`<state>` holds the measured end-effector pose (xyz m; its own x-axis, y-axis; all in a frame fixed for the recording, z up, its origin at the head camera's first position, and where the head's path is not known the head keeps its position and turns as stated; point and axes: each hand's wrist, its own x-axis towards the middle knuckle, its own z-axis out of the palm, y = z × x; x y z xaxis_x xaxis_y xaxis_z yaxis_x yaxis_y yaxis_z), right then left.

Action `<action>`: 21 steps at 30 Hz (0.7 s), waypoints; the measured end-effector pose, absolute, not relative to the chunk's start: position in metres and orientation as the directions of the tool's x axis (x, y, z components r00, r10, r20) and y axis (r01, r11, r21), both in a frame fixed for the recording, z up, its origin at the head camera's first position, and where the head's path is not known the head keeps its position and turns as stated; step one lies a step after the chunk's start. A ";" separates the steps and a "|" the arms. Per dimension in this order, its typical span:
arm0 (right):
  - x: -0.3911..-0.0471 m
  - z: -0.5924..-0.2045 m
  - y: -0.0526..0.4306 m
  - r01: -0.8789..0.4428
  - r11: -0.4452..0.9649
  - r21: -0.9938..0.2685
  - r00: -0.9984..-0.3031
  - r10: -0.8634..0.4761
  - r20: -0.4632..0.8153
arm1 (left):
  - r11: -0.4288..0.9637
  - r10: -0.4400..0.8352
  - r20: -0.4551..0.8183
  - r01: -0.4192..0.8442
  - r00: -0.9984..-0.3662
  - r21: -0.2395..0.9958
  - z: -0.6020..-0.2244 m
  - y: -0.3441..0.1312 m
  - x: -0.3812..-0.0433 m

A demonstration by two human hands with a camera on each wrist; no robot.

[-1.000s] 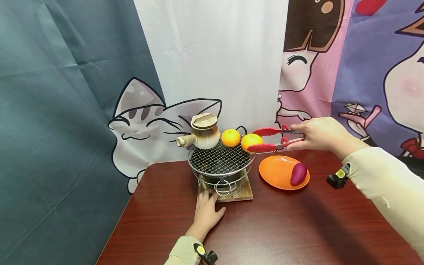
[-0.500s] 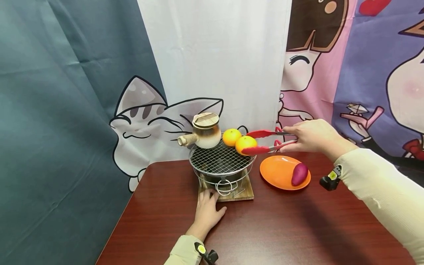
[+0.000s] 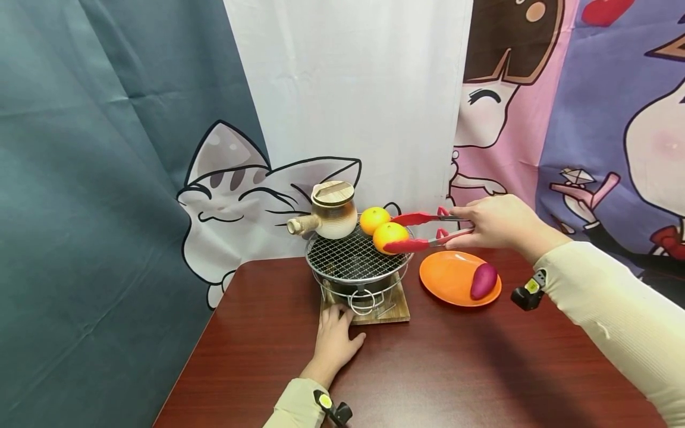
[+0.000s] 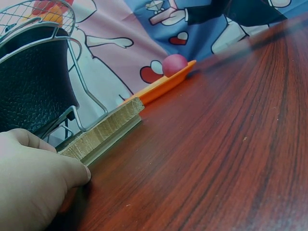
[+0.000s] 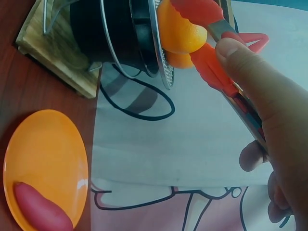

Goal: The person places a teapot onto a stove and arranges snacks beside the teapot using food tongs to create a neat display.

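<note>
My right hand (image 3: 492,222) holds a pair of red-tipped tongs (image 3: 423,244) from the right. Between their tips sits an orange (image 3: 389,236), at the right side of the round grill mesh (image 3: 348,255); whether it bears on the mesh, I cannot tell. A second orange (image 3: 373,219) lies just behind it. Down at the front, my left hand (image 3: 334,345) grips the near left corner of the wooden board (image 3: 396,309) under the grill, fingers on top and thumb (image 4: 72,171) along the front edge.
On the mesh's far left stands a lidded clay pot (image 3: 334,220) with its handle pointing left. An orange plate (image 3: 444,276) bearing a purple sweet potato (image 3: 484,281) lies right of the grill. A printed curtain (image 3: 353,89) hangs close behind the table.
My right hand has brought the tongs and the orange left and slightly down, over the mesh and close against the other orange. The left hand has stayed in place.
</note>
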<state>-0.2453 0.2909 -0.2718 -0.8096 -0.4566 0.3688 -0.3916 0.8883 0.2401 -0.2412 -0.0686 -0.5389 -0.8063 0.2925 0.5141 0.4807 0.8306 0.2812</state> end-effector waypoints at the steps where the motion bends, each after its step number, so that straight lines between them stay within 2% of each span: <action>1: -0.245 -0.272 0.291 -0.391 0.888 0.241 -0.810 -0.456 0.368 | 0.830 0.292 0.515 0.481 -0.806 0.282 -0.539 -0.069 -0.241; 21: -0.242 -0.273 0.293 -0.357 0.907 0.224 -0.847 -0.415 0.333 | 0.830 0.295 0.534 0.489 -0.793 0.267 -0.542 -0.069 -0.242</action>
<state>-0.2424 0.2928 -0.2728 -0.8466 -0.4155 0.3327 -0.3570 0.9068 0.2241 -0.2420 -0.0687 -0.5415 -0.7926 0.2950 0.5335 0.4890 0.8303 0.2673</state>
